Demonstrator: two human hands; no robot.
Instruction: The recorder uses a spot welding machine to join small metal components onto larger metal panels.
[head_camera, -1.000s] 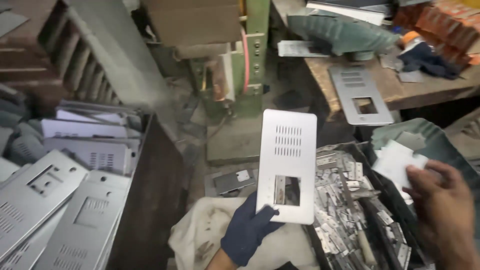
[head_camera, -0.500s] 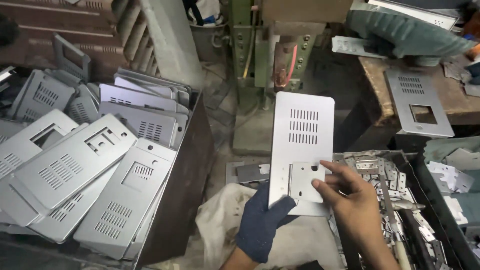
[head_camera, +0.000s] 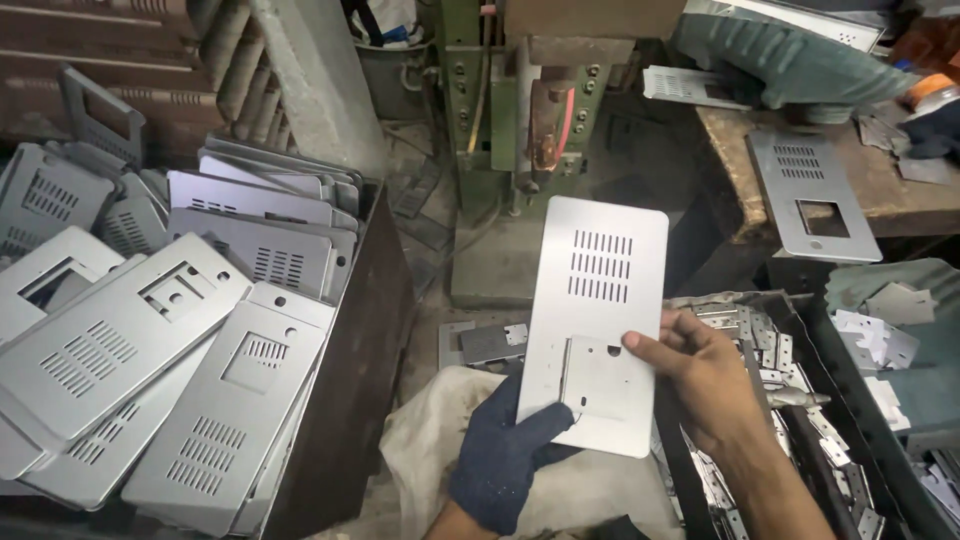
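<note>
**Panel and small plate held together at frame centre**

Where the left half of the frame fills with a dark bin (head_camera: 350, 400), heaped with grey slotted panels (head_camera: 150, 350), stacked loosely and overlapping, slots and cut-outs facing up. Behind, at upper centre, a green upright machine (head_camera: 500, 110), with a red-sleeved part near its front. Across the upper right, a worn wooden tabletop (head_camera: 890, 190) carrying one more cut-out panel (head_camera: 815, 195), flat and overhanging the edge. Along the lower right, a dark tray (head_camera: 780, 330) crowded with small metal brackets (head_camera: 745, 325), within easy reach of the bare hand.

At centre, held upright and tilted slightly right: a rounded metal panel (head_camera: 600, 290), slots toward its top. Gripped at its lower left corner by the gloved left hand (head_camera: 510, 455), fingers closed around the edge, apparently to steady it from below. Over its lower part, a small square plate (head_camera: 600, 385), pressed flat against the panel. Pinned there by the bare right hand (head_camera: 705, 375), fingers closed on the plate's right edge, thumb near a small hole, seemingly to keep the two aligned.
</note>
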